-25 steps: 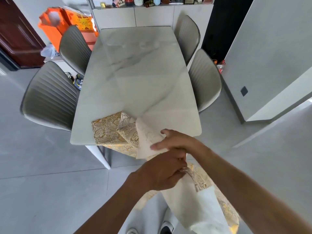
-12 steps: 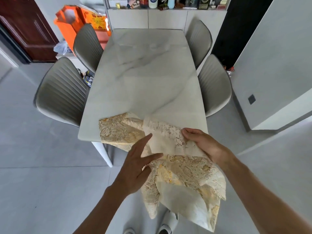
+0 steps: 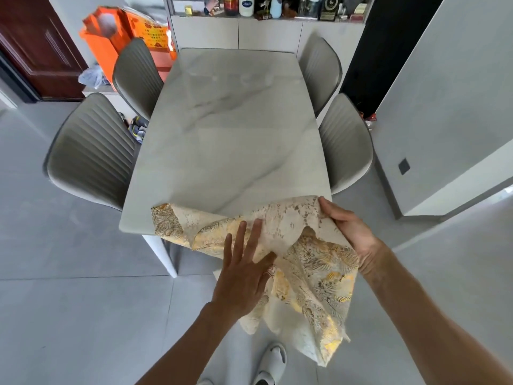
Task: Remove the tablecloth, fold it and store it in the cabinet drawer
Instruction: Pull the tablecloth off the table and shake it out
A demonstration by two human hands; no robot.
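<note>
Our right hand (image 3: 349,232) pinches the upper edge of the cream-and-gold lace tablecloth (image 3: 291,245); our left hand (image 3: 244,270) lies flat, fingers straight, pressing its middle. The cloth stretches leftward from the right hand along the near edge of the grey marble table (image 3: 236,129), the rest hanging below both hands, with bare tabletop beyond for folding

Bright daylight (edges perhaps warped).
</note>
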